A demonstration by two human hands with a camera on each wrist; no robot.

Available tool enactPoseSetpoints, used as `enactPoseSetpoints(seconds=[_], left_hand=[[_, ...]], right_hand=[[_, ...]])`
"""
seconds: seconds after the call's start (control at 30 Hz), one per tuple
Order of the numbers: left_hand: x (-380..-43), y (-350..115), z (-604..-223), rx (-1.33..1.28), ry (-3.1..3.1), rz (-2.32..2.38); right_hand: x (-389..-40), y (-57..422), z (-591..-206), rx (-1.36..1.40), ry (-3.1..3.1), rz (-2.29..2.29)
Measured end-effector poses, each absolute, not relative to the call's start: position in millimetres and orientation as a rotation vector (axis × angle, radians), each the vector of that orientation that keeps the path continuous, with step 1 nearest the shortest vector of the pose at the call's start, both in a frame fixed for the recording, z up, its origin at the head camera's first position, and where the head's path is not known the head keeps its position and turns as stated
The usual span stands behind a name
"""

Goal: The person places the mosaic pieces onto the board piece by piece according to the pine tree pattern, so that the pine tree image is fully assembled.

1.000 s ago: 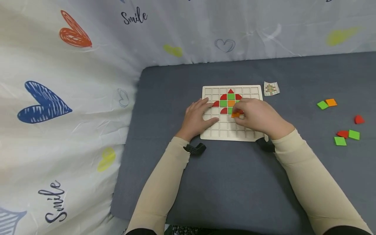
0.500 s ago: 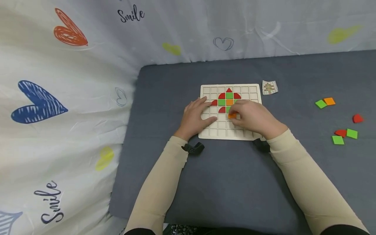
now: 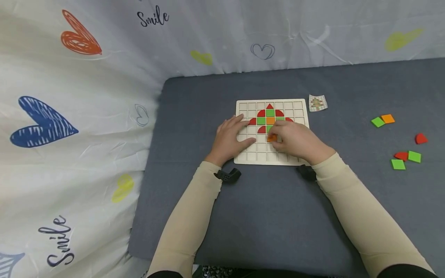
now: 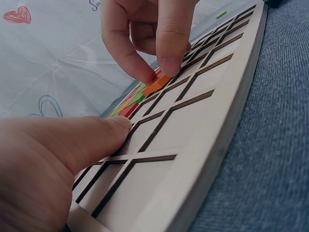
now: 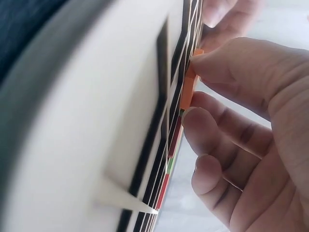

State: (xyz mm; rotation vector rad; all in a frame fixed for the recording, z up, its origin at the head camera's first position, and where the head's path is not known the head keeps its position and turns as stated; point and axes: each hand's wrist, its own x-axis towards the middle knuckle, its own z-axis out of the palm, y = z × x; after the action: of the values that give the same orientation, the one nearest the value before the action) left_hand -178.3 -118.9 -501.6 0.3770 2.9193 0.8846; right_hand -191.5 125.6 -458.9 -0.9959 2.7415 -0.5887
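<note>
A pale wooden grid board [image 3: 250, 156] lies on the grey table, with red, green and orange tiles set in its upper middle cells. My right hand [image 3: 295, 139] pinches an orange square tile [image 4: 157, 85] between thumb and fingers. In the right wrist view the orange tile [image 5: 189, 89] stands tilted at the grid, just below the green tile [image 3: 269, 129] of the column. My left hand [image 3: 228, 139] rests on the board's left edge, fingers spread and thumb [image 4: 113, 130] lying on the grid.
A small pattern card [image 3: 318, 103] lies just beyond the board's upper right corner. Loose tiles lie to the right: a green and an orange tile [image 3: 387, 118], a red piece [image 3: 421, 138], and another red piece with two green squares [image 3: 398, 164]. A white printed cloth [image 3: 222, 34] hangs behind.
The right hand has shifted slightly left and toward me with the orange tile, uncovering a red piece on the right. The left hand stays on the board. The view has drifted slightly.
</note>
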Motion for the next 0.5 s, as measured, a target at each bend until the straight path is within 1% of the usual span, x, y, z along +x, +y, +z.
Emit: enactPoseSetpoints(seconds=[0.5], left_hand=[[-179.4,-116.6,-500.1,0.369,2.928,0.881]], right_hand=[[-193.1,130.0,-462.3,-1.089,2.748,-0.626]])
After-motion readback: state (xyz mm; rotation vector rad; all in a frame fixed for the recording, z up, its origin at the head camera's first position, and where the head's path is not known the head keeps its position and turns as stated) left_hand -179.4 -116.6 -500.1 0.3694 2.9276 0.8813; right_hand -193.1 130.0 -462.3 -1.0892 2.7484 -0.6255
